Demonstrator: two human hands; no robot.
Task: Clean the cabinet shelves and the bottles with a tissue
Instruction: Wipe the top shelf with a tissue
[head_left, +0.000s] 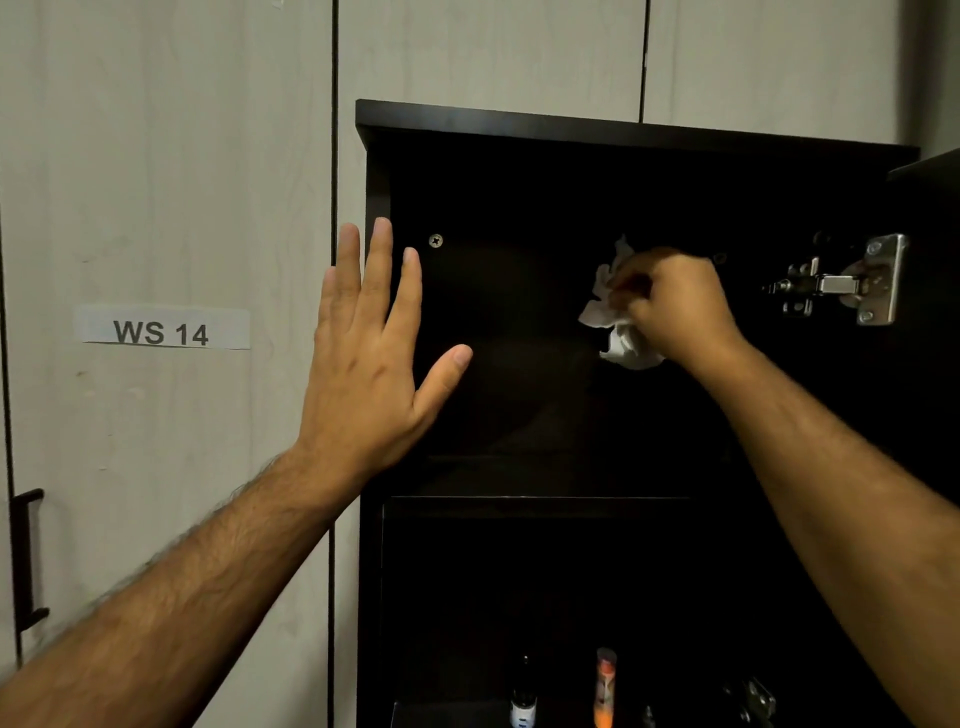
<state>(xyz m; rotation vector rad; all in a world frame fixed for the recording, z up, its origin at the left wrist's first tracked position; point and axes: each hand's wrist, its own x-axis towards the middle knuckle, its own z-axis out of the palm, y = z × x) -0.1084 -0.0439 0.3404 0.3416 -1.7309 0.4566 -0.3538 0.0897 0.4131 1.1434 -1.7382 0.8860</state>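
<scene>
Cabinet (519, 124) stands open, top bay dark w/ nothing visible in it, prob. so it can be wiped. Left hand (371, 353) flat, fingers straight, braced by the cabinet's left edge. Right hand (675, 306) reaches inside, fist clenched round crumpled tissue (618, 338) near back panel. Bottles (605, 686) on lower shelf.

Bottles (523, 701) cut off btm; labels unreadable.

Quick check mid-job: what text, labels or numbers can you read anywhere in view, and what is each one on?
"WS 14": on the white paper label stuck to the pale cabinet door at left.
Dark bottle: its white label is too small to read.
Orange bottle: no legible print.
</scene>
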